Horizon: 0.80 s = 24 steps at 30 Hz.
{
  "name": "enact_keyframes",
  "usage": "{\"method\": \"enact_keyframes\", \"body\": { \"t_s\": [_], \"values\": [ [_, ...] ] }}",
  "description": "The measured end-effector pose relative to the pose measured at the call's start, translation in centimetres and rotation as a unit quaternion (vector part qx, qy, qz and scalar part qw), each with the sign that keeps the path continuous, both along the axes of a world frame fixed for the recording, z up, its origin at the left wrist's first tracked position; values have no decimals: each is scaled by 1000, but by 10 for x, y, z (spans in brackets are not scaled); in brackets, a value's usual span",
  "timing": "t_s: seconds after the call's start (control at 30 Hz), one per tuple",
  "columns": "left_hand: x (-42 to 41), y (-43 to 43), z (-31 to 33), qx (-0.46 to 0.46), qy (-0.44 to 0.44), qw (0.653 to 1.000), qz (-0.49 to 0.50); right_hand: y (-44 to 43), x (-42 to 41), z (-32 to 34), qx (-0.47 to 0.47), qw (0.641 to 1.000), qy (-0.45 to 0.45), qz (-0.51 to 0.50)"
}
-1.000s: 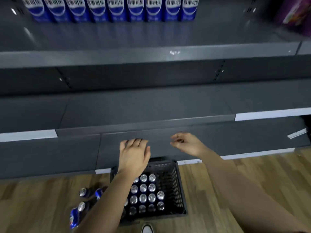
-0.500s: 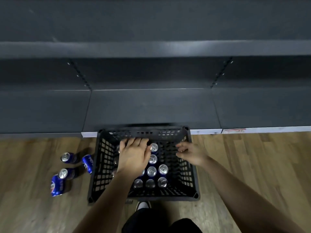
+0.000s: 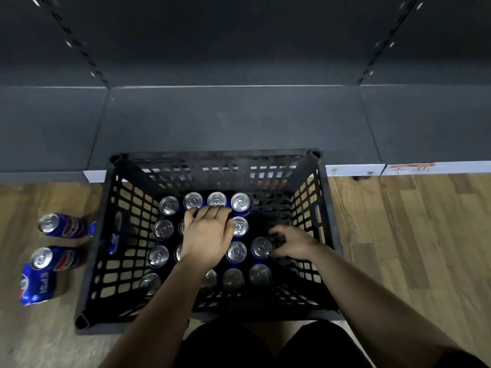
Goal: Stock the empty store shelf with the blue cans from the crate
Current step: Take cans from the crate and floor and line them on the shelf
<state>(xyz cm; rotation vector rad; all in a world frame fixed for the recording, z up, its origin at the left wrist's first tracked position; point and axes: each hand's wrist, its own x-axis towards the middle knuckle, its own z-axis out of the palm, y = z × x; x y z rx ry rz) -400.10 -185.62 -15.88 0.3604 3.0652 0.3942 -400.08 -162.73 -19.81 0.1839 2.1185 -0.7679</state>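
A black plastic crate [image 3: 326, 208] stands on the wooden floor against the bottom shelf [image 3: 233, 123], which is bare. Several blue cans [image 3: 240, 201] with silver tops stand upright in the crate's left and middle. My left hand [image 3: 208, 235] is down among them, covering one can in the second row. Its thumb is on the can's left side and its fingers curl over the far edge. My right hand [image 3: 293, 245] hangs in the crate's can-free right part, fingers loosely curled and holding nothing, just right of a can [image 3: 261, 247].
Three blue cans are on the floor left of the crate: two upright [image 3: 50, 223] [image 3: 42, 258] and one lying on its side [image 3: 37, 286]. White price strips [image 3: 356, 170] edge the shelf base. Wooden floor [image 3: 411, 235] extends to the right.
The view has dropped from the upper shelves to the crate. Both hands went down into the crate, the left one onto a can.
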Motion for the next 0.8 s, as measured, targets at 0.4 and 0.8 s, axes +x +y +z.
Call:
{"method": "enact_keyframes", "body": {
  "t_s": [0.4,0.8],
  "values": [
    [8,-8,-33,11,13,1000,3,-29,13,-51,27,999,-25,-3],
    [9,-17,-35,5,28,1000,5,-33,11,-56,-49,995,31,-80]
  ]
}}
